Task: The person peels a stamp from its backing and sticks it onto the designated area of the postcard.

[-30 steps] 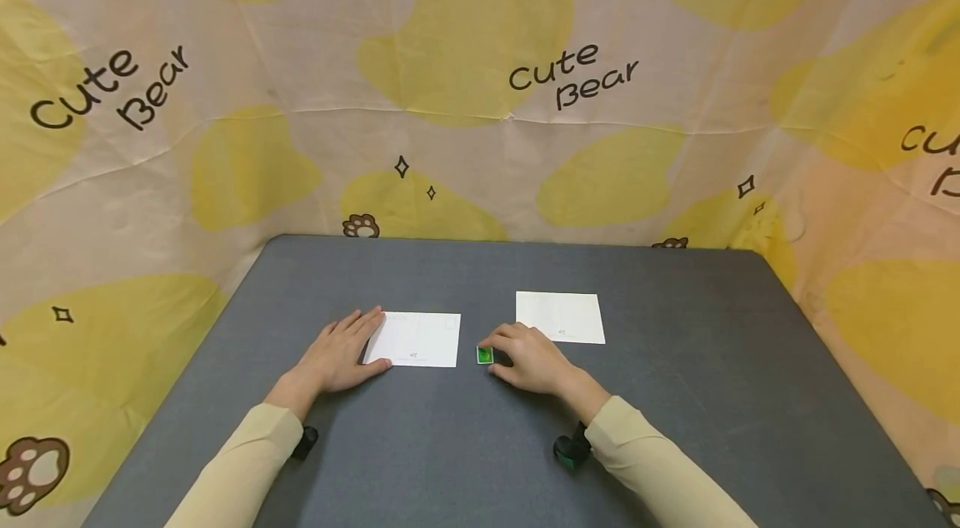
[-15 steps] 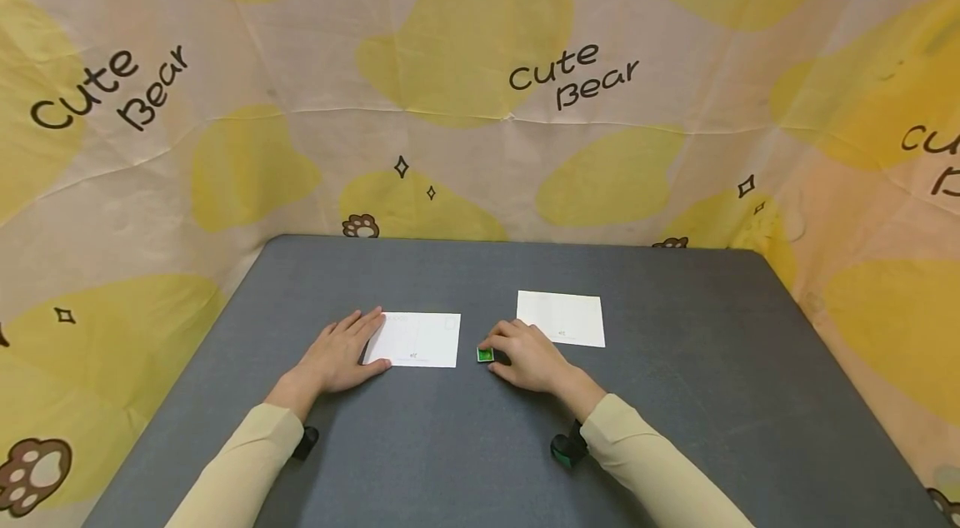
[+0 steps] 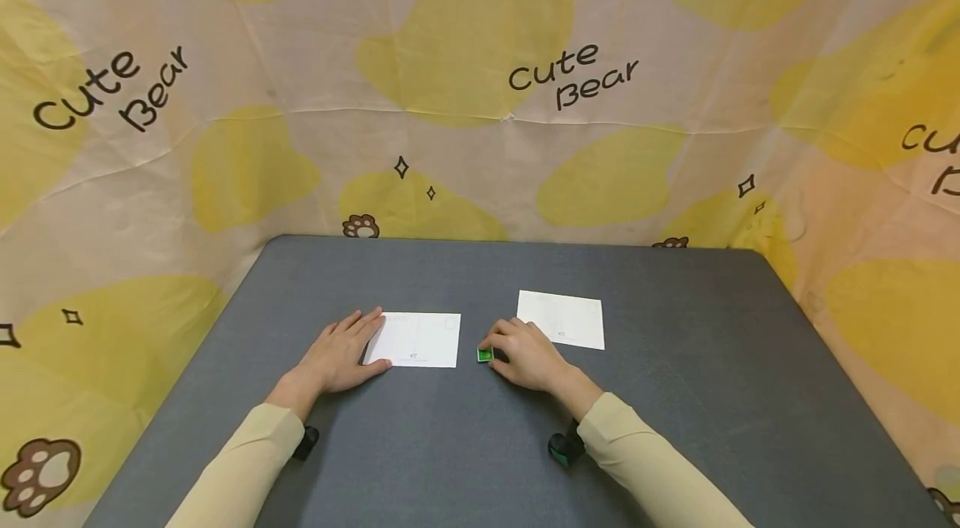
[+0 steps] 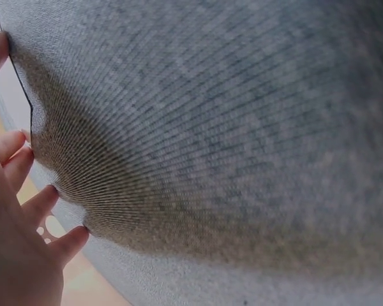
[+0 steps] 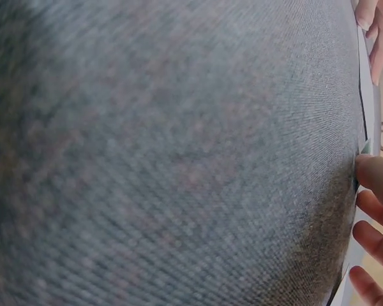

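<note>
My left hand (image 3: 341,355) rests with fingers spread on the left end of a white postcard (image 3: 420,339), thumb at its near edge. In the left wrist view its fingers (image 4: 41,204) touch the table. My right hand (image 3: 528,357) has its index finger and thumb curled about a small green, white-bordered stamp (image 3: 485,355), low at the table right of that card. Its fingers partly cover the stamp. Just behind the right hand lies a second white postcard (image 3: 570,318), slightly tilted, its near left corner hidden by the hand. The right wrist view shows only a sliver of green (image 5: 365,147) beside the thumb.
Both cards lie flat on a grey cloth-like table (image 3: 450,453) with rounded far corners. A patterned yellow and cream curtain (image 3: 465,95) hangs behind and along the sides. Dark wrist cameras (image 3: 567,446) sit under the cuffs, close to the tabletop.
The right postcard has turned slightly clockwise behind my right hand. The right forearm has shifted a little left, its fingers staying at the stamp. My left hand and its card look unmoved.
</note>
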Motion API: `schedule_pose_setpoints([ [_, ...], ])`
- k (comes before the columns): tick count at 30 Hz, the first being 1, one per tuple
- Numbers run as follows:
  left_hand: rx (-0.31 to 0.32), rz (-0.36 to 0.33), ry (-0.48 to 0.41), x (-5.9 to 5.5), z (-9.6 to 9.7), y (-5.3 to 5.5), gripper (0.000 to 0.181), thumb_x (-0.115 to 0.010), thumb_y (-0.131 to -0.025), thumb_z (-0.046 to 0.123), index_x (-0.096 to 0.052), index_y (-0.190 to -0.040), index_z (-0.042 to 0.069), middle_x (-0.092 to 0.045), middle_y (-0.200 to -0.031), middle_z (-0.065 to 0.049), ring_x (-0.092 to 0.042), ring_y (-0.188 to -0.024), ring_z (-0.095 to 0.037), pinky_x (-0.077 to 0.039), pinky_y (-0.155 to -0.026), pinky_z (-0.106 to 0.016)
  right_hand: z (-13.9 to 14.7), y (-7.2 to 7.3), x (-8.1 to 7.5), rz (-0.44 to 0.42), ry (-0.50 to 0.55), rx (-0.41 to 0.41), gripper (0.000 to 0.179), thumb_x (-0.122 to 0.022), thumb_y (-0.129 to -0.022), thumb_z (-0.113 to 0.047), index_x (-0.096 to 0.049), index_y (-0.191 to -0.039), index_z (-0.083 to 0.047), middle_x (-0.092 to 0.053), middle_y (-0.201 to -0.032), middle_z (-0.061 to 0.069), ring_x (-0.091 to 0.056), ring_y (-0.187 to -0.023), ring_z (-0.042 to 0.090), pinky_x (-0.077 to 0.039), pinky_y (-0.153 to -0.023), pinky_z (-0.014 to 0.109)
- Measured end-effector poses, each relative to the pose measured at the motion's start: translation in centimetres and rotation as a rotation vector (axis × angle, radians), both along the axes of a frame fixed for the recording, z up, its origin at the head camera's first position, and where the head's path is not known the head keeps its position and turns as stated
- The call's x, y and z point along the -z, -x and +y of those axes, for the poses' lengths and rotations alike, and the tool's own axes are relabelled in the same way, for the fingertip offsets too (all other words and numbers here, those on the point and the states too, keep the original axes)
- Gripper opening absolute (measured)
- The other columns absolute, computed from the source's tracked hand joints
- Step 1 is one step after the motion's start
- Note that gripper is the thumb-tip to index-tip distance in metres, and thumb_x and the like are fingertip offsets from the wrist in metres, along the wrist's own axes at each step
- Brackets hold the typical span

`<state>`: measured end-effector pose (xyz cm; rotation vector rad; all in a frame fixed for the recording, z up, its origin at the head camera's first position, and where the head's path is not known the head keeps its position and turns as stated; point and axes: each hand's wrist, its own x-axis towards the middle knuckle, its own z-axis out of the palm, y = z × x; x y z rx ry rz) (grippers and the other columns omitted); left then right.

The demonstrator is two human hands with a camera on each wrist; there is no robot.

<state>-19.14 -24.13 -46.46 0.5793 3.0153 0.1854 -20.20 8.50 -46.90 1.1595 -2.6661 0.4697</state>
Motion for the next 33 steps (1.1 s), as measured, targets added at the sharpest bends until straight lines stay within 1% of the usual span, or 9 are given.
schedule_pose_setpoints([
  [9,-0.005,-0.009,0.006,-0.02,0.00,-0.03,0.077,-0.057,-0.084,0.053,-0.035,-0.142,0.007,-0.031,-0.149,-0.008,-0.029,-0.134,-0.038,-0.027,-0.100,-0.060,-0.13,-0.02,-0.19,0.030,-0.008,0.017,0.013,-0.068,-0.082,-0.021,-0.072,-0.094,-0.021,-0.064,-0.093,-0.006,-0.057,-0.088,0.016,-0.044,-0.069,0.034],
  [13,-0.007,-0.009,0.008,-0.06,0.02,-0.04,0.077,-0.057,-0.084,0.053,-0.035,-0.142,0.007,-0.031,-0.149,-0.008,-0.029,-0.134,-0.038,-0.027,-0.101,-0.060,-0.13,0.06,-0.20,0.075,0.005,0.021,0.008,-0.068,-0.082,-0.021,-0.073,-0.088,-0.022,-0.065,-0.088,-0.007,-0.057,-0.083,0.014,-0.043,-0.066,0.031],
  [18,-0.015,-0.019,0.014,-0.11,0.05,-0.06,0.078,-0.056,-0.084,0.053,-0.034,-0.142,0.007,-0.030,-0.149,-0.008,-0.028,-0.134,-0.038,-0.026,-0.101,-0.060,-0.18,0.18,-0.33,0.124,0.056,0.017,0.005,-0.069,-0.082,-0.023,-0.073,-0.083,-0.021,-0.065,-0.082,-0.008,-0.058,-0.076,0.013,-0.042,-0.061,0.028],
  [23,-0.020,-0.021,0.018,-0.19,0.10,-0.10,0.078,-0.056,-0.084,0.054,-0.034,-0.143,0.007,-0.030,-0.149,-0.008,-0.028,-0.134,-0.037,-0.026,-0.101,-0.060,-0.20,0.21,-0.68,0.133,0.088,0.029,0.004,-0.068,-0.083,-0.023,-0.071,-0.082,-0.021,-0.066,-0.080,-0.009,-0.059,-0.073,0.011,-0.044,-0.060,0.028],
  [29,-0.015,-0.011,0.015,-0.23,0.15,-0.20,0.079,-0.057,-0.083,0.054,-0.033,-0.143,0.008,-0.030,-0.149,-0.009,-0.029,-0.134,-0.037,-0.027,-0.101,-0.060,-0.09,0.18,-0.74,0.111,0.114,0.050,0.006,-0.066,-0.082,-0.015,-0.070,-0.083,-0.018,-0.066,-0.080,-0.008,-0.059,-0.072,0.010,-0.046,-0.062,0.029],
  [33,-0.003,0.006,-0.003,-0.33,0.30,-0.16,0.080,-0.056,-0.083,0.055,-0.033,-0.143,0.009,-0.028,-0.150,-0.008,-0.028,-0.134,-0.037,-0.026,-0.101,-0.059,0.05,0.11,-0.76,0.105,0.135,0.068,0.008,-0.065,-0.082,-0.012,-0.070,-0.083,-0.018,-0.066,-0.078,-0.008,-0.059,-0.071,0.010,-0.047,-0.063,0.029],
])
